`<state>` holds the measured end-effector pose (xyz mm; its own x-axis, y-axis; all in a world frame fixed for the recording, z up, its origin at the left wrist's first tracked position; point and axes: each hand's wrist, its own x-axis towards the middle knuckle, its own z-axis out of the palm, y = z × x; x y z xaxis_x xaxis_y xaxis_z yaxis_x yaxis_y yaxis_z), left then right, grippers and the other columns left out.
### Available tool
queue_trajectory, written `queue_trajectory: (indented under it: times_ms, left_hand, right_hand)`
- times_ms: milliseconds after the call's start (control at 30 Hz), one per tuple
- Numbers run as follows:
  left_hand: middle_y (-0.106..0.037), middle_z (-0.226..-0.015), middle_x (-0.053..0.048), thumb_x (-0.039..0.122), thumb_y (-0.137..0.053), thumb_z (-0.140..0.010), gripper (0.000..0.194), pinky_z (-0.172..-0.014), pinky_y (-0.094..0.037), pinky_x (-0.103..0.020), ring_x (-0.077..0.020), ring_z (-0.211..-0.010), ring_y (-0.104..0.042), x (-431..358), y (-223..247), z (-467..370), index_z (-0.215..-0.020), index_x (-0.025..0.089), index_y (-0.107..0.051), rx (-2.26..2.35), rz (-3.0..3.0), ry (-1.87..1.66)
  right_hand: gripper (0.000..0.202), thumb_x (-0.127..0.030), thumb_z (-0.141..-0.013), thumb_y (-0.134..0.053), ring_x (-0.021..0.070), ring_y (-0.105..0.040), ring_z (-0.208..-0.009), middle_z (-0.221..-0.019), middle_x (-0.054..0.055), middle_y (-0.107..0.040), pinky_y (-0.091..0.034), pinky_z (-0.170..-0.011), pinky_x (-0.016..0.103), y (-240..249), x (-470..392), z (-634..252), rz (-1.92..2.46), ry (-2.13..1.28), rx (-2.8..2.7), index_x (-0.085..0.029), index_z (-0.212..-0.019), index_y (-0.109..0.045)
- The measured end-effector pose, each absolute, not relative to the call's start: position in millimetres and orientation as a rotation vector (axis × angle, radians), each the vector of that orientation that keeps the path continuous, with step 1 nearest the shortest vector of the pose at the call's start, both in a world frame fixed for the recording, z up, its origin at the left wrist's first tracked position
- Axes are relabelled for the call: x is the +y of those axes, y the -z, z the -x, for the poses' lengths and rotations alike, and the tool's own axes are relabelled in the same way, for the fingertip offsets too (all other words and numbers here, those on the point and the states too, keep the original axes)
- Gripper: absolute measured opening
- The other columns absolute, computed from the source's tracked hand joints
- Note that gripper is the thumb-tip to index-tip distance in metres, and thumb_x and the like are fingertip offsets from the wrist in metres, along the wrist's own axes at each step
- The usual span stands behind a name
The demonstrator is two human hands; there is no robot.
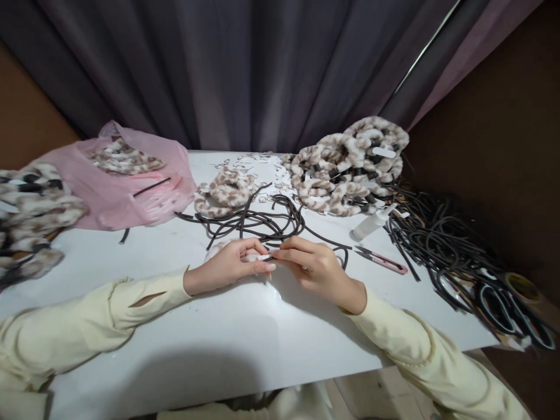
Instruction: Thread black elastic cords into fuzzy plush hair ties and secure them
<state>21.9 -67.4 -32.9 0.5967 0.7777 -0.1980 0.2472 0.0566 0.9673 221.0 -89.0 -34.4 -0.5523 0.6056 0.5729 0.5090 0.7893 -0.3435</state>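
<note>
My left hand [234, 262], above the middle of the white table, is closed with thumb and fingers pinching a small white piece [263, 257]. My right hand [312, 265] meets it there, its fingertips pressed together at the end of that piece. Something dark shows between the fingertips, too small to name. A bit of spotted plush [216, 249] peeks out behind my left hand; whether I hold it is hidden. Just beyond both hands lies a loose tangle of black cords [280, 219]. Thread snips with pink handles [385, 262] lie right of my right hand, beside a white squeeze bottle [370, 224].
Spotted plush rings [345, 169] are heaped at the back right, with a smaller plush piece [227, 189] back centre. A pink plastic bag [105, 198] and more plush [37, 216] sit left. Black cords [441, 239] and a tape roll [522, 287] crowd the right edge. Curtains hang behind.
</note>
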Motion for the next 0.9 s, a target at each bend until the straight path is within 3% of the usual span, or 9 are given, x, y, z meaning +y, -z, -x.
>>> queue_trajectory:
  times_ms: [133,300,533,700,900]
  left_hand:
    - [-0.059,-0.059,0.005,0.038,-0.061,-0.078,0.024,-0.05,-0.034,-0.018,-0.0059,-0.05,-0.046,-69,33,-21,-0.084,0.016,-0.053,0.91,-1.628,-0.532]
    - [-0.067,-0.075,0.0,0.035,-0.054,-0.083,0.021,-0.056,-0.037,-0.019,-0.0084,-0.059,-0.051,-69,33,-20,-0.088,0.015,-0.055,0.859,-1.711,-0.525]
    - [-0.064,-0.075,0.002,0.031,-0.044,-0.089,0.021,-0.052,-0.032,-0.021,-0.008,-0.053,-0.044,-70,36,-17,-0.084,0.016,-0.059,0.889,-2.003,-0.495]
    - [-0.064,-0.076,0.0,0.026,-0.043,-0.089,0.01,-0.059,-0.038,-0.021,-0.0113,-0.063,-0.056,-76,42,-16,-0.092,0.017,-0.047,0.819,-2.095,-0.556]
    - [-0.061,-0.076,-0.002,0.014,-0.039,-0.086,0.011,-0.055,-0.039,-0.022,-0.0136,-0.063,-0.059,-82,46,-15,-0.094,0.019,-0.034,0.674,-2.298,-0.609]
  right_hand:
    - [0.022,-0.004,-0.082,-0.046,0.0117,-0.059,-0.069,-0.083,0.006,-0.063,-0.044,-0.056,0.02,34,-89,-221,0.802,-0.19,-2.269,-0.015,-0.091,-0.064]
    - [0.023,-0.003,-0.081,-0.045,0.0119,-0.058,-0.069,-0.084,0.006,-0.063,-0.043,-0.056,0.021,32,-88,-223,0.794,-0.16,-2.294,-0.015,-0.09,-0.063]
    - [0.03,0.002,-0.075,-0.042,0.0154,-0.054,-0.073,-0.084,0.006,-0.064,-0.04,-0.059,0.027,22,-86,-230,0.734,0.085,-2.38,-0.015,-0.091,-0.061]
    - [0.023,-0.001,-0.08,-0.047,0.0206,-0.051,-0.088,-0.089,0.007,-0.065,-0.038,-0.072,0.034,22,-84,-227,0.74,0.298,-2.359,-0.016,-0.088,-0.063]
    - [0.02,-0.006,-0.084,-0.047,0.019,-0.049,-0.082,-0.093,0.008,-0.065,-0.035,-0.064,0.032,26,-87,-221,0.757,0.299,-2.329,-0.017,-0.087,-0.064]
